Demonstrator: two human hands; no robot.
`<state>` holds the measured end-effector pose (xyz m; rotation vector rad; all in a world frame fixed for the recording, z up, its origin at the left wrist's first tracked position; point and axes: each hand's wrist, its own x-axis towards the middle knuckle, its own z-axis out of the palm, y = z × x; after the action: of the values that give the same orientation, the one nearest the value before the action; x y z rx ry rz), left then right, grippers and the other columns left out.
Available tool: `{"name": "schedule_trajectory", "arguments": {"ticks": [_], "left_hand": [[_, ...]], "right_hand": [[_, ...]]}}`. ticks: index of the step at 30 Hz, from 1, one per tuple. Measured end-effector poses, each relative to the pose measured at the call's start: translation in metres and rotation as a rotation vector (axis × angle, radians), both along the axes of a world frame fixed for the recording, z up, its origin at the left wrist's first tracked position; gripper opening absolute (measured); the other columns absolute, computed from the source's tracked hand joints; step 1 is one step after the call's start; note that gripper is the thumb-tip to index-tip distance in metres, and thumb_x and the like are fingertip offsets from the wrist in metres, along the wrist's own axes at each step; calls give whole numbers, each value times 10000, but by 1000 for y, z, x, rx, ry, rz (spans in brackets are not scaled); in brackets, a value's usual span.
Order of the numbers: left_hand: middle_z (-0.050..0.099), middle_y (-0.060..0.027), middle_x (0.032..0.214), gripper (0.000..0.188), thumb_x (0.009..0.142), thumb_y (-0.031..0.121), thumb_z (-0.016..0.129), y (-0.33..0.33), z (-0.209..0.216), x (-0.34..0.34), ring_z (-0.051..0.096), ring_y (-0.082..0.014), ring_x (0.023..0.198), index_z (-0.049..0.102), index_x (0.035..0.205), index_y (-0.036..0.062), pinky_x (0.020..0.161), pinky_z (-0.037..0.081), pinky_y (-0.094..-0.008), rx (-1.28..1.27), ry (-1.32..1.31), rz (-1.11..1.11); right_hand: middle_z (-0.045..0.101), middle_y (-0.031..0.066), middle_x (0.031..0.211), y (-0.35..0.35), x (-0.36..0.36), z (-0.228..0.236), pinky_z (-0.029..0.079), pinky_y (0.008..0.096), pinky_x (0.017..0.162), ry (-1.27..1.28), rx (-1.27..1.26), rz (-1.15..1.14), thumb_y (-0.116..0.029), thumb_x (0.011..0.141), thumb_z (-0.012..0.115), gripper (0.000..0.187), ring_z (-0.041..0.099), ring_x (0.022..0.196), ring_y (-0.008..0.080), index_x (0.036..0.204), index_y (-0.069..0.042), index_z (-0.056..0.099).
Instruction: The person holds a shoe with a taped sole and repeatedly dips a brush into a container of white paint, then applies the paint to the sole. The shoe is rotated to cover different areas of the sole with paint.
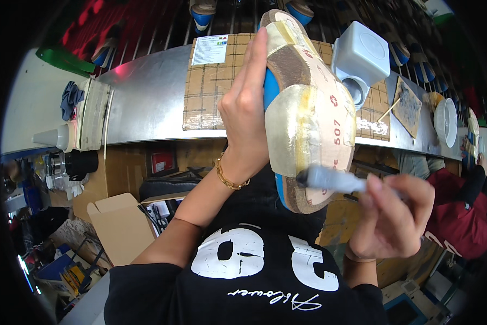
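A shoe with a tan-and-cream sole, red markings and blue sides; a grey brush; a brown checked mat on the silver bench; a white tub; a gold bracelet; a black, white-printed shirt.

One head-worn fisheye camera looks steeply down from the person's face — close over both raised hands — with the steel counter curving beyond.
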<state>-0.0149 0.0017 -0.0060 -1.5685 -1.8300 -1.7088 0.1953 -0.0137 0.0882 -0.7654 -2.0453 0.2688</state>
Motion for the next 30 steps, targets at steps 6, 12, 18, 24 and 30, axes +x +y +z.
{"name": "schedule_trajectory", "arguments": {"ticks": [6, 12, 18, 24, 30], "left_hand": [[670, -139, 1281, 679, 787, 206, 803, 2, 1, -6, 732, -147, 900, 557, 1379, -15, 720, 593, -286, -35, 50, 48], [709, -252, 1052, 772, 779, 39, 741, -6, -4, -12, 728, -233, 809, 436, 1488, 29, 706, 551, -336, -167, -126, -131], [739, -201, 1016, 684, 808, 49, 724, -6, -15, -8, 712, -153, 744, 501, 1455, 63, 698, 563, -296, -192, -548, -328], [734, -177, 1093, 668, 818, 107, 739, -6, -18, -7, 724, -149, 774, 513, 1445, 62, 692, 576, -292, -167, -565, -396], [673, -147, 1270, 675, 805, 160, 779, -8, -10, -8, 722, -157, 936, 534, 1425, 57, 765, 593, -273, -185, -694, -439]], "right_hand": [[559, -3, 866, 6, -5, -5, 354, 302, 638, 178, -80, 58, -65, 534, 830, 421, 519, 721, 166, 910, -253, 817], [605, 3, 858, 15, -1, -5, 346, 299, 666, 140, -64, 263, -141, 504, 826, 358, 535, 710, 154, 846, -247, 821], [591, 3, 825, 21, -3, -6, 379, 299, 676, 167, -183, 319, -88, 507, 829, 333, 540, 749, 152, 812, -221, 823], [583, 21, 835, 28, -2, -14, 412, 267, 650, 210, -266, 342, -92, 572, 878, 317, 535, 745, 138, 863, -208, 827], [601, 11, 830, 37, 1, -18, 374, 224, 597, 200, -321, 398, -77, 579, 885, 309, 531, 699, 100, 859, -195, 832]]}}
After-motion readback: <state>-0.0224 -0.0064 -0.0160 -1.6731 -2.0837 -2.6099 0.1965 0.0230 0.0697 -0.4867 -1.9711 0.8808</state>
